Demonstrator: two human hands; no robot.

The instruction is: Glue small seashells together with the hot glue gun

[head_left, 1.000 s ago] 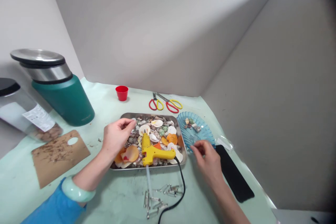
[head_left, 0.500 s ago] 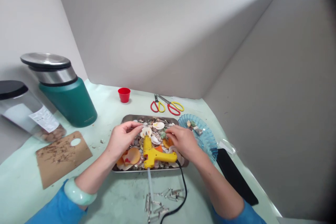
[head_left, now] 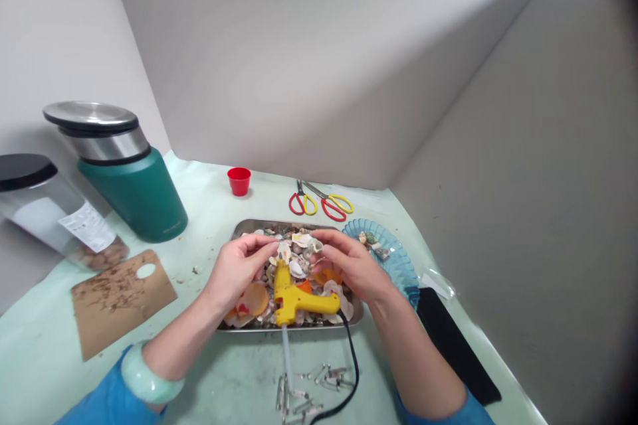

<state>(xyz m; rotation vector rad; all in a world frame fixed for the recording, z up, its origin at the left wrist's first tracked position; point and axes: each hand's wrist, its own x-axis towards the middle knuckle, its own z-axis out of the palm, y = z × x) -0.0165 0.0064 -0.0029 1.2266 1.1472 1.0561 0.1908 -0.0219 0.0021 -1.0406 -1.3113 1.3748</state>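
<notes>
My right hand (head_left: 355, 264) is closed over the far right side of a metal tray (head_left: 294, 328), a small pale grey-green seashell (head_left: 315, 246) between its thumb and fingers. Across from it, my left hand (head_left: 240, 265) has thumb and fingertips drawn together; what they pinch, if anything, is too small to make out. Many mixed shells fill the tray, among them an orange scallop shell (head_left: 255, 299) near its left front. A yellow hot glue gun (head_left: 299, 300) lies over the shells, nozzle pointing away, with a clear glue stick (head_left: 287, 352) sticking out toward me.
Small metal clips (head_left: 299, 398) lie in front, beside the black cord (head_left: 355, 362). Right of the tray are a blue plate (head_left: 401, 265) with shells and a black slab (head_left: 453, 345). Scissors (head_left: 331, 206), a red cup (head_left: 239, 181), a green bottle (head_left: 139, 199) and brown cardboard (head_left: 119, 305) surround it.
My right hand has risen slightly and turned, and the small shell now shows between its fingers. My left hand stays pinched near the same spot; the view has shifted a little.
</notes>
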